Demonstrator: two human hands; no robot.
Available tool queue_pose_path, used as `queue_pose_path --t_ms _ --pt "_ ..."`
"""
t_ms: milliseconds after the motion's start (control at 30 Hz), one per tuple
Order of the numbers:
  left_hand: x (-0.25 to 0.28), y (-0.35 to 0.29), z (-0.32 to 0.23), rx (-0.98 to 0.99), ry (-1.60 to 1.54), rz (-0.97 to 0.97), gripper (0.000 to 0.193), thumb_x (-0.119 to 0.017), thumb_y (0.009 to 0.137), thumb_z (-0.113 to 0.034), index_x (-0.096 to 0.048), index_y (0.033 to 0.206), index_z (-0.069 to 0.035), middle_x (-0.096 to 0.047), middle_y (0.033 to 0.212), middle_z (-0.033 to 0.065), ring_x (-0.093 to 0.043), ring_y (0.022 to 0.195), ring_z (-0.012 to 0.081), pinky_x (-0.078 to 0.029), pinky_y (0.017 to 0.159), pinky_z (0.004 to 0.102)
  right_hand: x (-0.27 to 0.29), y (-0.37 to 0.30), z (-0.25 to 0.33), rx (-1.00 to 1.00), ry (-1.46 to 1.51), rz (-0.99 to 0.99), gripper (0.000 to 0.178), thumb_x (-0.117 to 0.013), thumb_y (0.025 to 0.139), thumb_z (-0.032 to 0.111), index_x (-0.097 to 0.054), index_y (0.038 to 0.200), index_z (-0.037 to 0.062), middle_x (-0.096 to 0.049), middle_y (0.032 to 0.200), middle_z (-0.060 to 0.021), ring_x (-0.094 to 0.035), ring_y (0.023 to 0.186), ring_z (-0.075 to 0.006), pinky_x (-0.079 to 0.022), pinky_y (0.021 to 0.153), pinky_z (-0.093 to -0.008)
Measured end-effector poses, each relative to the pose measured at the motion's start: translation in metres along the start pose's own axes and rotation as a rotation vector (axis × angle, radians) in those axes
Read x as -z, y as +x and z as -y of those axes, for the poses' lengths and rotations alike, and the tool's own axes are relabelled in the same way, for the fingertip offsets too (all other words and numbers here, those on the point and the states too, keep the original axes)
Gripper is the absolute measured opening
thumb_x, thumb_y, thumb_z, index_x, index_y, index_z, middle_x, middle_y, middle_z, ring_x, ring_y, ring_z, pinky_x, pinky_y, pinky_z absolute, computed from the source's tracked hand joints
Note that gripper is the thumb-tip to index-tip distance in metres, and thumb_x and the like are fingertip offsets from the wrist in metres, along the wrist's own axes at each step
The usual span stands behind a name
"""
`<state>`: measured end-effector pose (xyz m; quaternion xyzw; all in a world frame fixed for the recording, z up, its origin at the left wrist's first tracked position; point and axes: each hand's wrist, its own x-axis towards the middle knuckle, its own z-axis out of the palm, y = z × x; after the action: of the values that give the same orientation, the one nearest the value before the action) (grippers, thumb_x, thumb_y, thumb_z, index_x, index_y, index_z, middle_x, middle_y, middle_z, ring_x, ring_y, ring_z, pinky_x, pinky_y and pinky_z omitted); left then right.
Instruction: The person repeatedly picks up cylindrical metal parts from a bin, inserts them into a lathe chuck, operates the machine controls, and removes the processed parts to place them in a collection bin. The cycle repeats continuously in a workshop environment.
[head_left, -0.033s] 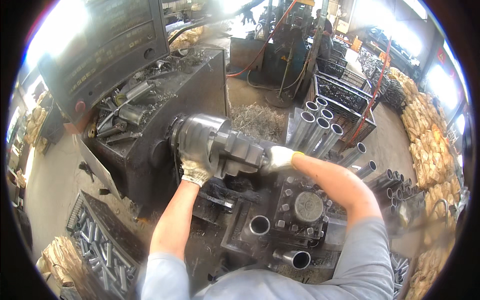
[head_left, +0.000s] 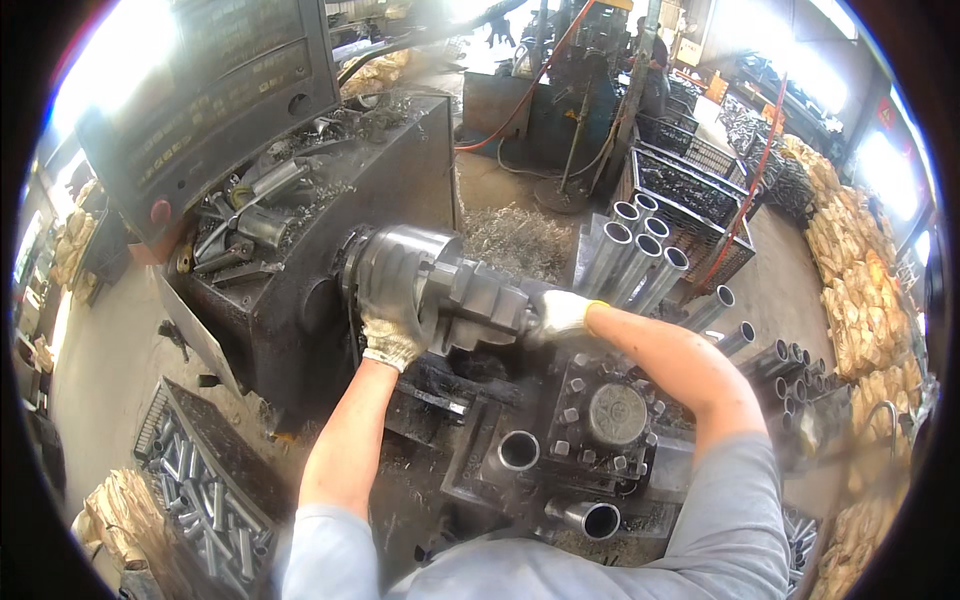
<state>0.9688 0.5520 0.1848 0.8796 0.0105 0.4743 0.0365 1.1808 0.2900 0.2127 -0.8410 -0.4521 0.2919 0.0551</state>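
My left hand (head_left: 390, 315), in a grimy knit glove, is wrapped over the near side of a metal lathe chuck (head_left: 425, 247). Stepped steel jaws (head_left: 480, 300) stick out from the chuck to the right. At their outer end my right hand (head_left: 562, 316), also gloved, is closed around a dark piece that I cannot make out. Its fingertips are hidden from view. Just below the right hand is a square tool post (head_left: 616, 413) with several bolts. Nearer to me, one steel tube (head_left: 519, 452) stands upright and another tube (head_left: 590, 518) lies tilted.
Several steel tubes (head_left: 640, 270) stand at the right, before black crates (head_left: 690, 200). The machine's headstock (head_left: 390, 170) carries tools and metal shavings at the left. A bin of short tubes (head_left: 205, 500) sits lower left. Stacked sacks (head_left: 860, 290) line the right side.
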Motion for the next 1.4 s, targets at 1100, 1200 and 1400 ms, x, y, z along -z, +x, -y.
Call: queue_pose_path --t_ms 1100,1200,1400 --pt "0.161 -0.173 -0.139 1.613 -1.539 0.678 0.042 -0.077 0.094 -0.017 -0.063 0.129 0.001 -0.073 0.110 0.0107 -0.072 0.098 0.0228 -0.060 0.081 0.0378 -0.274 -0.192 0.240 -0.439 0.533 -0.243 0.086 -0.089 0.073 0.047 -0.063 0.140 -0.0004 -0.074 0.119 -0.0281 -0.075 0.108 -0.0421 -0.062 0.085 -0.0484" --pt "0.140 -0.197 -0.139 1.486 -1.474 0.740 0.054 -0.075 0.096 -0.024 -0.058 0.138 0.005 -0.073 0.111 0.0133 -0.073 0.099 0.0256 -0.060 0.089 0.0388 -0.331 -0.170 0.191 -0.336 0.799 -0.192 0.070 -0.085 0.075 0.051 -0.076 0.119 -0.0026 -0.080 0.096 -0.0223 -0.078 0.089 -0.0304 -0.059 0.081 -0.0422" --pt "0.111 -0.250 -0.125 2.011 -1.951 0.442 0.043 -0.051 0.110 -0.041 -0.068 0.131 -0.008 -0.075 0.124 0.0109 -0.070 0.116 0.0278 -0.053 0.107 0.0468 -0.334 -0.179 0.172 -0.164 1.110 -0.156 0.065 -0.086 0.073 0.042 -0.072 0.122 0.0010 -0.078 0.090 -0.0142 -0.074 0.077 -0.0236 -0.059 0.071 -0.0387"
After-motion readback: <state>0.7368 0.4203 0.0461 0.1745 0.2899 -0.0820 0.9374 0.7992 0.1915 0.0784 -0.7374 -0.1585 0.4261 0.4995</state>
